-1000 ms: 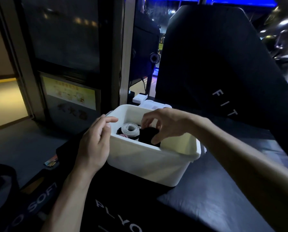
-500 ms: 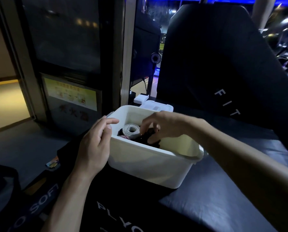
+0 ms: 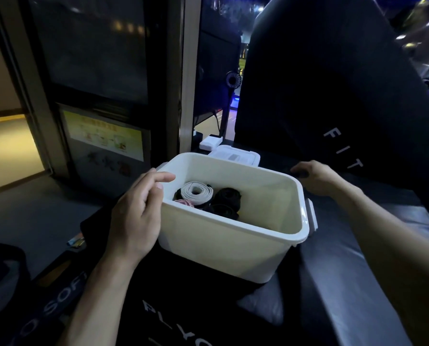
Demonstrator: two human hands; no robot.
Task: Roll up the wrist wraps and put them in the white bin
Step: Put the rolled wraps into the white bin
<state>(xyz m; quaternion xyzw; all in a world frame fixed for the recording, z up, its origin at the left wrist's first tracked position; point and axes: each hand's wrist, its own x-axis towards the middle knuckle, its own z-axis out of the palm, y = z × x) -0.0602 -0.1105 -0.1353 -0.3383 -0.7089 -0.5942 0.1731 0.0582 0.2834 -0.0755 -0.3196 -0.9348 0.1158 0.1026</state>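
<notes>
White rectangular plastic bin point(image 3: 223, 248): holds one rolled white fabric wrist wrap point(image 3: 196, 192) and rolled black fabric wrist wraps point(image 3: 227, 199). Left hand point(image 3: 136, 216) touches its left rim, fingers relaxed. Right hand point(image 3: 317, 178) beyond the far-right corner; grasp unclear.

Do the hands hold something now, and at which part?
The left hand rests against the white bin at its left rim. The right hand lies behind the bin; whether it holds anything cannot be told.

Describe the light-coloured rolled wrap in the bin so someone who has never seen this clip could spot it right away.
Find the white bin between the person's two hands, standing on black padding. Look down inside at its far-left corner, where several rolled wraps sit together. The pale rolled wrap is the only whitish coil, its spiral facing up; the black rolls beside it are dark.
</notes>
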